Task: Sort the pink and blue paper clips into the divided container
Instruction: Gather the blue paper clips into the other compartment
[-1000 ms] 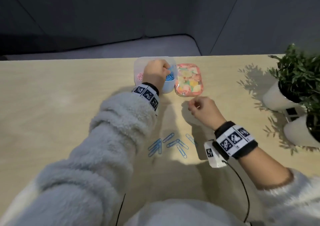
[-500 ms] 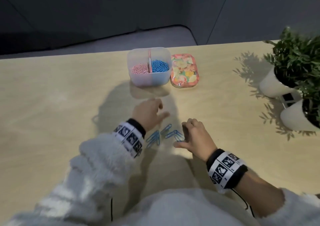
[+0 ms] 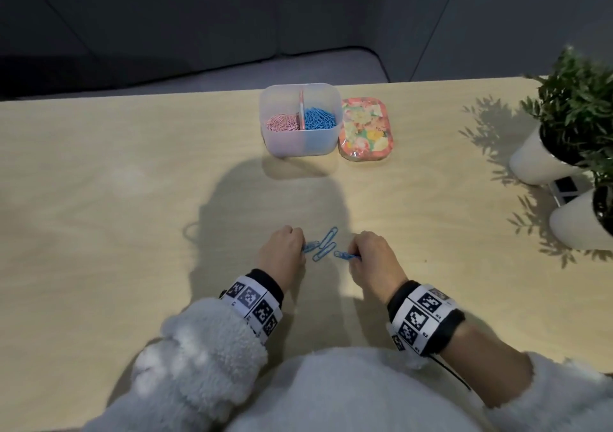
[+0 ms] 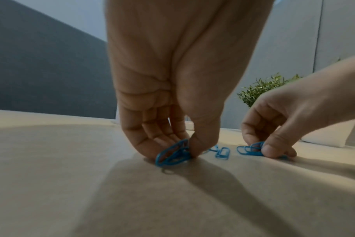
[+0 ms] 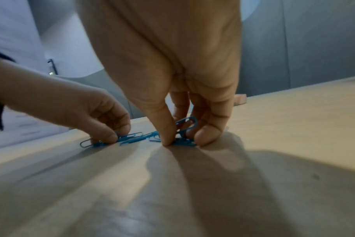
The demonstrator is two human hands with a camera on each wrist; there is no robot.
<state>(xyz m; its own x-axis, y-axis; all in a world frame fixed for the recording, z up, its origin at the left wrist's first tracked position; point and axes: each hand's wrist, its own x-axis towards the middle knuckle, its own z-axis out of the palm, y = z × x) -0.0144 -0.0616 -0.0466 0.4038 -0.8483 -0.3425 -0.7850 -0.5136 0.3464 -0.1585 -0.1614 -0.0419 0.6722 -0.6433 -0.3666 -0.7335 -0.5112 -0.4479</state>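
Note:
A clear divided container (image 3: 300, 143) stands at the far middle of the table, pink clips (image 3: 282, 122) in its left half, blue clips (image 3: 319, 119) in its right. Near me, both hands are down on the table over loose blue paper clips (image 3: 326, 242). My left hand (image 3: 300, 244) pinches a bunch of blue clips (image 4: 172, 154) between thumb and fingers. My right hand (image 3: 355, 254) pinches other blue clips (image 5: 184, 133) against the tabletop. A couple of blue clips lie free between the hands.
A floral-patterned lid (image 3: 365, 128) lies right of the container. Two white pots with green plants (image 3: 570, 126) stand at the right edge, a small dark tag (image 3: 565, 189) between them. A grey seat lies beyond the table's far edge.
My left hand came back from the container to the loose clips and closed on some. My right hand dropped onto the clips and pinched them. The view tilted down.

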